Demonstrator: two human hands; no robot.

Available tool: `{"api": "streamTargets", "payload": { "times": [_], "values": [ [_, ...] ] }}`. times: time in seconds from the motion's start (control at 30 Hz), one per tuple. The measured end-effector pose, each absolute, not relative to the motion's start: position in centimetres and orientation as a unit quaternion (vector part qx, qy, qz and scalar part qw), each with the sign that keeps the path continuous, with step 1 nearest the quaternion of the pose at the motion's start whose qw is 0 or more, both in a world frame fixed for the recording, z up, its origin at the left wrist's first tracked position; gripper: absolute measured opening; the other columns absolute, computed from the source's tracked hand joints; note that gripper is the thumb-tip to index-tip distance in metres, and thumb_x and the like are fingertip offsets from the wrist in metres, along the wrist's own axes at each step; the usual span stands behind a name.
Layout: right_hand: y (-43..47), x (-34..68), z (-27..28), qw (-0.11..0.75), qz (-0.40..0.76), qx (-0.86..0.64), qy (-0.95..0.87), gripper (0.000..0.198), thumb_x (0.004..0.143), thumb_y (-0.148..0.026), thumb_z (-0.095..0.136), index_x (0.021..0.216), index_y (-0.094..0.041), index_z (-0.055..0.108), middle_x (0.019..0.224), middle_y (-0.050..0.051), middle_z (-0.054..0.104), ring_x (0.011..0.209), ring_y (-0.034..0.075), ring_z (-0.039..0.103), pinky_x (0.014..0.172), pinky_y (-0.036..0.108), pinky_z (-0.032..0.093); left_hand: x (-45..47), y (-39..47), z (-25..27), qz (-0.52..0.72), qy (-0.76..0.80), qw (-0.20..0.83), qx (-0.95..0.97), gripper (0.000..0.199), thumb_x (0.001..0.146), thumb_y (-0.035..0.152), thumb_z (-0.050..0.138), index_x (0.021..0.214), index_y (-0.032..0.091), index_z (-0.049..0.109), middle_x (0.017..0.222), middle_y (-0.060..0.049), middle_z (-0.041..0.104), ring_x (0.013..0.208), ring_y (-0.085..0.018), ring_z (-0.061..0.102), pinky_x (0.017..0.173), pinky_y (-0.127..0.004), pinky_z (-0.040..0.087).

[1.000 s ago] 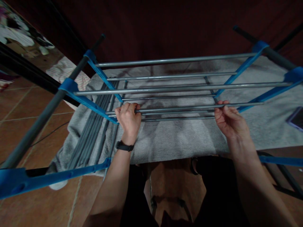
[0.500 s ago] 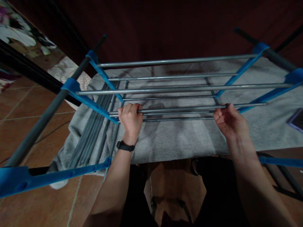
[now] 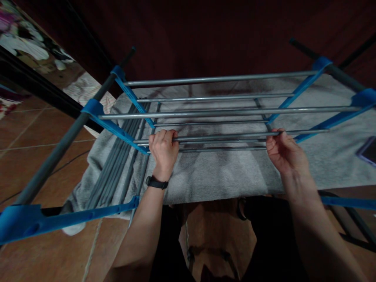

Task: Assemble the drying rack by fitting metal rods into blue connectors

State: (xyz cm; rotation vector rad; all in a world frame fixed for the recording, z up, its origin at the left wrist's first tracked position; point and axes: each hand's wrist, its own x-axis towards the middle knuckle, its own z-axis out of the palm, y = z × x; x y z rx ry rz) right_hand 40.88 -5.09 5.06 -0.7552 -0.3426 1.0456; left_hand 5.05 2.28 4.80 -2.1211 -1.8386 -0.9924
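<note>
My left hand [image 3: 163, 149], with a dark band on the wrist, is closed around a grey metal tube [image 3: 220, 138] near its left end. Farther along the same tube, my right hand [image 3: 284, 153] pinches it with the palm turned up. The tube lies across the lower front of a rack, between its left blue plastic bracket [image 3: 116, 131] and its right blue bracket [image 3: 335, 122]. Whether either tube end is seated in a bracket I cannot tell. Other grey crossbars [image 3: 223, 112] span the rack behind and above my hands.
A grey cloth [image 3: 214, 176] lies under the rack. Several loose grey tubes [image 3: 116, 162] rest on it at the left. A phone-like dark object [image 3: 367, 150] is at the right edge. Thick grey uprights [image 3: 55, 156] stand at the left, over a tiled floor [image 3: 44, 133].
Both hands keep their hold on the tube. The view has shifted slightly, so the rack's left side appears a little farther right; the tube has barely moved.
</note>
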Motion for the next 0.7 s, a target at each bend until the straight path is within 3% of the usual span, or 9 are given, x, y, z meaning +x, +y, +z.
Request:
{"api": "streamTargets", "payload": {
  "times": [0.2, 0.43, 0.7],
  "values": [
    [-4.6, 40.9, 5.0, 0.788, 0.485, -0.362, -0.117, 0.017, 0.082, -0.01, 0.076, 0.069, -0.017, 0.067, 0.073, -0.001, 0.073, 0.069, 0.01, 0.07, 0.068, 0.019, 0.062, 5.0, 2.3, 4.7, -0.355, -0.601, 0.095, -0.71, 0.022, 0.096, 0.027, 0.052, 0.094, 0.022, 0.073, 0.083, -0.007, 0.066, 0.088, -0.026, 0.059, 0.086, -0.042, 0.035],
    [-4.9, 41.3, 4.4, 0.789, 0.466, -0.348, -0.196, 0.023, 0.075, -0.001, 0.078, 0.062, -0.018, 0.067, 0.087, -0.002, 0.076, 0.091, 0.01, 0.073, 0.081, 0.017, 0.062, 4.2, 2.8, 4.6, -0.363, -0.603, 0.121, -0.7, 0.021, 0.095, 0.028, 0.052, 0.095, 0.023, 0.073, 0.085, -0.007, 0.068, 0.088, -0.026, 0.06, 0.088, -0.043, 0.035],
    [-4.9, 41.4, 4.5, 0.77, 0.464, -0.364, -0.243, 0.018, 0.075, -0.012, 0.085, 0.073, -0.024, 0.072, 0.093, -0.006, 0.077, 0.093, 0.008, 0.073, 0.081, 0.015, 0.061, 3.9, 2.9, 4.8, -0.389, -0.605, 0.114, -0.685, 0.02, 0.094, 0.031, 0.054, 0.088, 0.023, 0.071, 0.079, -0.005, 0.064, 0.085, -0.025, 0.059, 0.088, -0.042, 0.035]
  ]
}}
